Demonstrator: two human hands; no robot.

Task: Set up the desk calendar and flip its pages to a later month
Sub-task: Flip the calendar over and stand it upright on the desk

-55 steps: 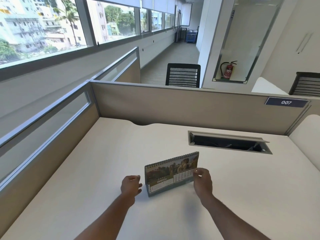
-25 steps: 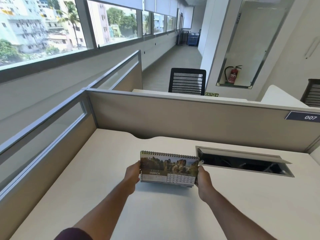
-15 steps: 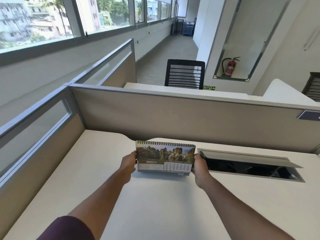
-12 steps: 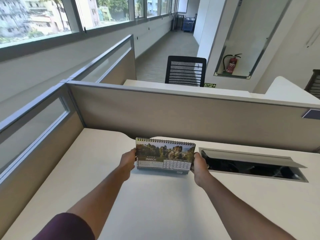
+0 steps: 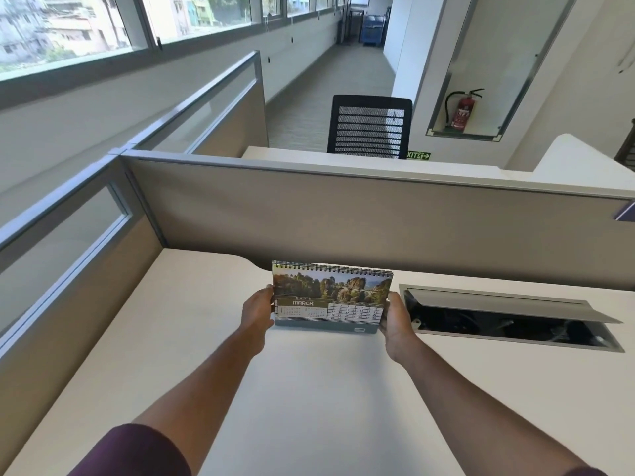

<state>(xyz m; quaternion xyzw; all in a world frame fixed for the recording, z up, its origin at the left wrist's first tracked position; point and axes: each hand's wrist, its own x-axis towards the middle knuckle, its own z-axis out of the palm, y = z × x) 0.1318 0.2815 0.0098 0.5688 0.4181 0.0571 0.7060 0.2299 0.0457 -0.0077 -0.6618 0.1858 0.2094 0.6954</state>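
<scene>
A spiral-bound desk calendar [image 5: 331, 298] stands upright on the white desk [image 5: 309, 389], its front page showing a rocky landscape photo above the word MARCH and a date grid. My left hand [image 5: 257, 310] grips its left edge and my right hand [image 5: 395, 319] grips its right edge. The wire binding runs along the top. Its bottom edge looks down on the desk, though I cannot tell whether it bears weight there.
An open cable hatch [image 5: 508, 317] with a raised metal flap lies just right of my right hand. A beige partition [image 5: 343, 214] walls the desk's far side, a glazed partition [image 5: 68, 242] its left. A black mesh chair [image 5: 369, 127] stands beyond.
Both hands took the calendar by its side edges, lifted it and carried it farther back on the desk, turning it square to me; it now sits lower, near the hatch.
</scene>
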